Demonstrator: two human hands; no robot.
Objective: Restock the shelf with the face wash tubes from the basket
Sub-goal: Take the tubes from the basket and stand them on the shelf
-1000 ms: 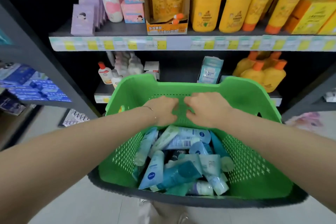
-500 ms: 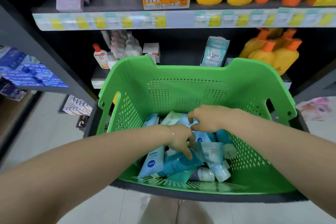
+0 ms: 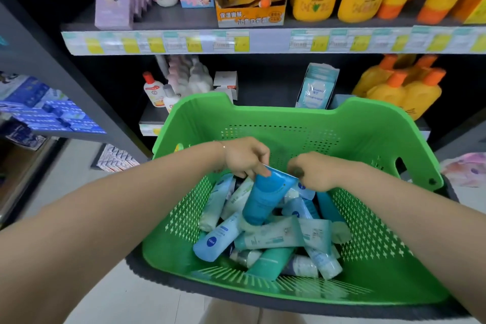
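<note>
Head camera: the left hand (image 3: 246,158) pinches the flat end of a blue tube (image 3: 263,197), held cap-down over the heap of tubes (image 3: 276,237) in the green basket (image 3: 368,244). The right hand (image 3: 318,172) curls at the tube's right corner (grip or mere touch, I cannot tell). The shelf (image 3: 184,42) stands on the far side.

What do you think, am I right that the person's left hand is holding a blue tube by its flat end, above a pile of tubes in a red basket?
Not quite: the basket is green, not red, as the head view shows. The rest holds: the left hand pinches the blue tube by its flat end, above the pile of tubes in the basket.
</note>
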